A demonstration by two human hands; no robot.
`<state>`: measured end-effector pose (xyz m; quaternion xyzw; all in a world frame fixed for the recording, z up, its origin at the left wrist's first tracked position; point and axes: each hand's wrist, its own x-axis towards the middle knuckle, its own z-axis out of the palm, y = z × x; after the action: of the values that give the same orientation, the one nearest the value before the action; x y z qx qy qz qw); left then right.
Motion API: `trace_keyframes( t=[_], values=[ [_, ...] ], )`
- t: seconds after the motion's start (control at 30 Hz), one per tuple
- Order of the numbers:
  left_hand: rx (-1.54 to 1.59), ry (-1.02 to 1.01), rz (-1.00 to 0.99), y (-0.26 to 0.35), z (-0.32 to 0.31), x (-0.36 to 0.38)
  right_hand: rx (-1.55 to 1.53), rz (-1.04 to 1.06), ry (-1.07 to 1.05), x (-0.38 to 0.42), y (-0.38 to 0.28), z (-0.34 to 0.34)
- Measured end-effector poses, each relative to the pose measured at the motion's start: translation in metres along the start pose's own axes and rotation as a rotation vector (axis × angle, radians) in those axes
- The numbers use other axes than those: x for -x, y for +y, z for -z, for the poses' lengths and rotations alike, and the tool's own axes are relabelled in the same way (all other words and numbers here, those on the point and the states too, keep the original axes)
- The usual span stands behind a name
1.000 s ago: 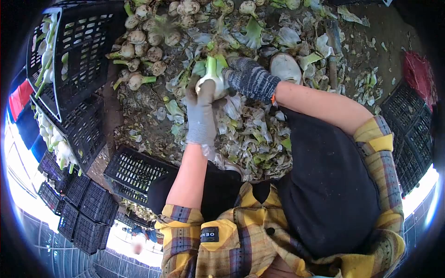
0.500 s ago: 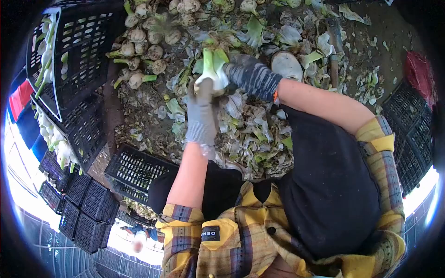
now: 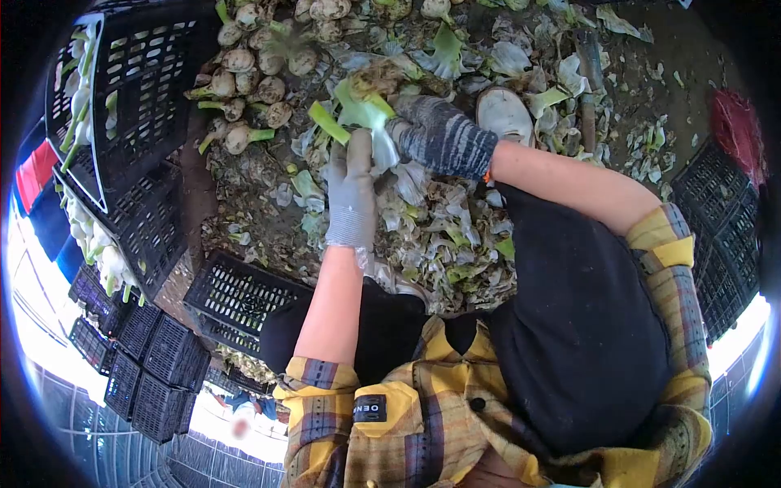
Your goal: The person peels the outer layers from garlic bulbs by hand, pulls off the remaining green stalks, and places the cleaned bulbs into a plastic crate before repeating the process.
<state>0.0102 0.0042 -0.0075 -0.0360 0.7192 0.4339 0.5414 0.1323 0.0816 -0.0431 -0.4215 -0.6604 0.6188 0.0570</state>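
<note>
My left hand (image 3: 351, 183), in a pale grey glove, is closed around a garlic bulb. Its cut green stem (image 3: 329, 123) pokes out past the fingers toward the upper left, while the bulb itself is mostly hidden by the glove. Just to the right, my right hand (image 3: 439, 134), in a dark striped glove, is closed on peeled outer leaves (image 3: 362, 110). These are pale green and white, with a brown, ragged end at the top. They overlap the left fingertips in this view.
Unpeeled bulbs (image 3: 244, 81) are piled at the upper left. Black crates (image 3: 150, 73) stand on the left, with cleaned white bulbs (image 3: 93, 244) along them. Another black crate (image 3: 244, 285) sits near my left knee. Leaf scraps (image 3: 455, 236) litter the ground around a white shoe (image 3: 504, 115).
The outer leaves have come away from the stem, which now tilts to the upper left in my left hand. My right hand has shifted slightly with the leaves.
</note>
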Motion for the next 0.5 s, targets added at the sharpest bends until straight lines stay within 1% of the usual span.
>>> trace_keyframes(
  t=[0.07, 0.1, 0.13, 0.2, 0.23, 0.33, 0.37, 0.4, 0.43, 0.47, 0.5],
  values=[
    [0.002, 0.017, 0.036, 0.008, -0.005, 0.004, -0.012, 0.036, -0.008, 0.002, -0.005, -0.001],
    [0.109, 0.041, 0.107, 0.000, 0.000, -0.006, 0.138, 0.224, -0.022, -0.002, 0.010, -0.002],
    [0.151, 0.007, 0.090, 0.002, 0.000, -0.005, 0.285, 0.414, -0.008, -0.006, 0.018, -0.001],
    [0.234, -0.061, 0.058, 0.008, 0.001, -0.004, 0.225, 0.388, -0.040, -0.009, 0.025, 0.003],
    [0.198, -0.050, 0.069, 0.007, 0.009, -0.013, 0.329, 0.451, 0.070, -0.010, 0.034, 0.003],
    [0.378, -0.063, 0.196, 0.012, 0.020, -0.019, 0.211, 0.288, 0.149, -0.013, 0.061, -0.003],
    [0.385, 0.017, 0.184, 0.012, 0.017, -0.018, -0.192, 0.148, 0.150, -0.021, 0.076, -0.009],
    [0.366, 0.018, 0.157, 0.016, 0.015, -0.015, -0.607, 0.026, 0.210, -0.029, 0.094, -0.016],
    [0.347, 0.021, 0.131, 0.020, 0.015, -0.011, -1.001, -0.235, 0.257, -0.028, 0.062, 0.004],
    [0.330, 0.026, 0.104, 0.021, 0.016, -0.009, -1.183, -0.405, 0.195, -0.024, 0.048, 0.010],
    [0.380, 0.048, 0.110, 0.021, 0.019, -0.012, -1.359, -0.593, 0.161, -0.020, 0.034, 0.015]
  ],
)
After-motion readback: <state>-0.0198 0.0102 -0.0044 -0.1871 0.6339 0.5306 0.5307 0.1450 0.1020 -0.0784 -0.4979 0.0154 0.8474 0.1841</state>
